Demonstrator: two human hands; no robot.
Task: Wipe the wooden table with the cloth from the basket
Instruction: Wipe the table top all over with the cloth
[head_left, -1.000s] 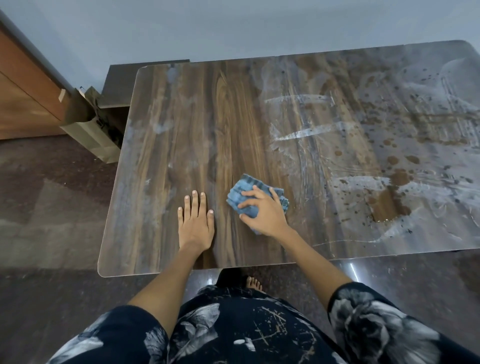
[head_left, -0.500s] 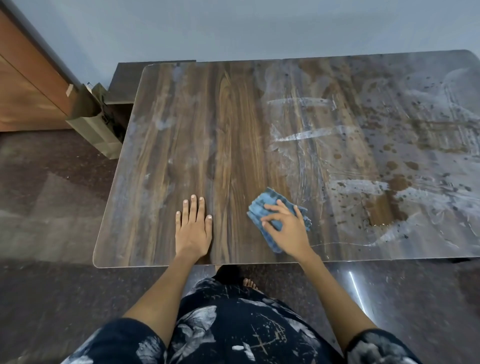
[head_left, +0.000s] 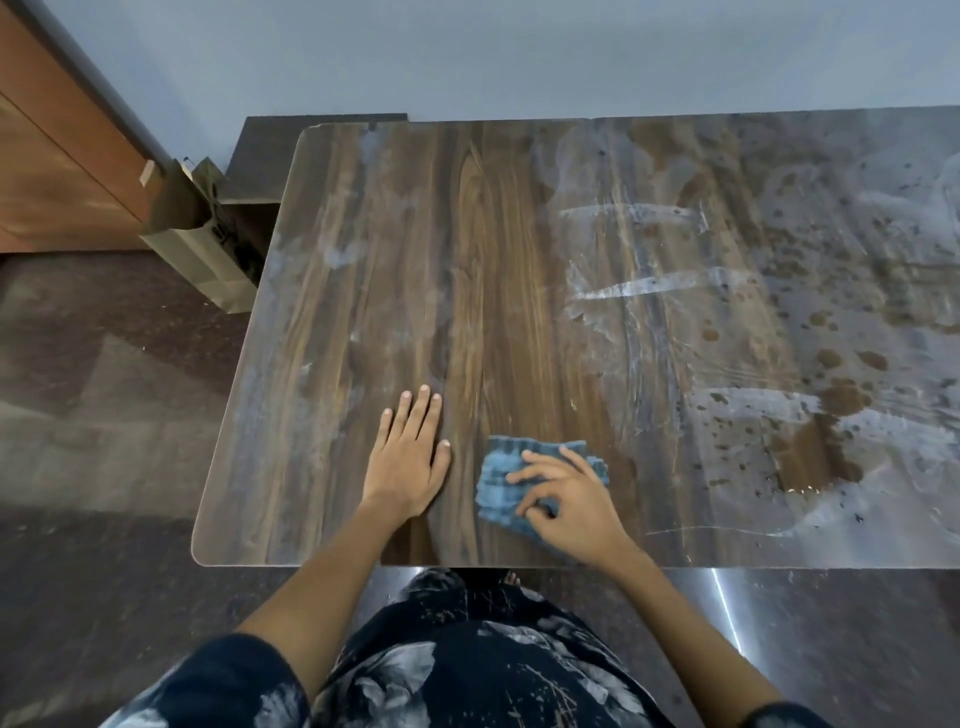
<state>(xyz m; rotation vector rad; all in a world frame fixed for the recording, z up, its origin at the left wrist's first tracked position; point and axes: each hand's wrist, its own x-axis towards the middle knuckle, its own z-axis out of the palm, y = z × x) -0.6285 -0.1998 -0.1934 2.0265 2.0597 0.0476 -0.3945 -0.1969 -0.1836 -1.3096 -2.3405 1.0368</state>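
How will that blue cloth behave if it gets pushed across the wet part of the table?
The blue cloth looks bunched and soft under the right hand, so it is probably floppy. On the glossy wooden table, it likely slides easily and may bunch further.

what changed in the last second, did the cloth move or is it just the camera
The right hand slid the blue cloth along the near edge of the wooden table: first rightward, away from the left hand, then back toward it. Its fingers hold the cloth throughout. The left hand stayed flat on the wood, and the brown spill on the right side is unwiped.
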